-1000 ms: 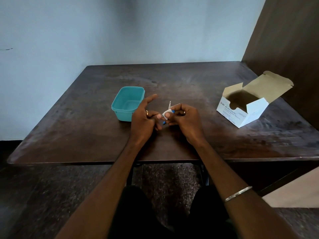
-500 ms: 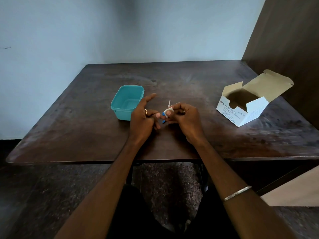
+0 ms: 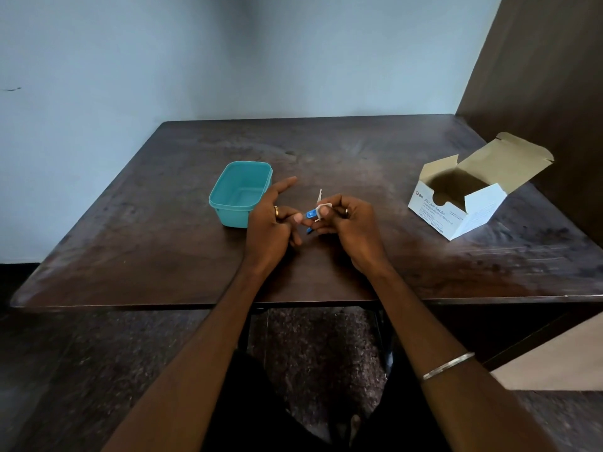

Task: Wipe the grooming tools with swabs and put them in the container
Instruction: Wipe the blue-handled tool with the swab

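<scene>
A small blue grooming tool (image 3: 310,215) is held between both hands above the middle of the dark table. My left hand (image 3: 270,226) pinches its near end, with the index finger stretched out toward the container. My right hand (image 3: 350,230) presses a white swab (image 3: 323,210) around the tool's other end; most of the tool is hidden by fingers. A teal plastic container (image 3: 239,194) stands open just left of my left hand, with nothing visible inside.
An open white box of alcohol swabs (image 3: 463,203) sits at the right of the dark wooden table (image 3: 359,151), its flaps raised. A brown wall panel rises to the right, and a pale wall stands behind the table.
The swab has slid along the tool, so more of the blue part shows between my hands. Both hands stay in the same spot.
</scene>
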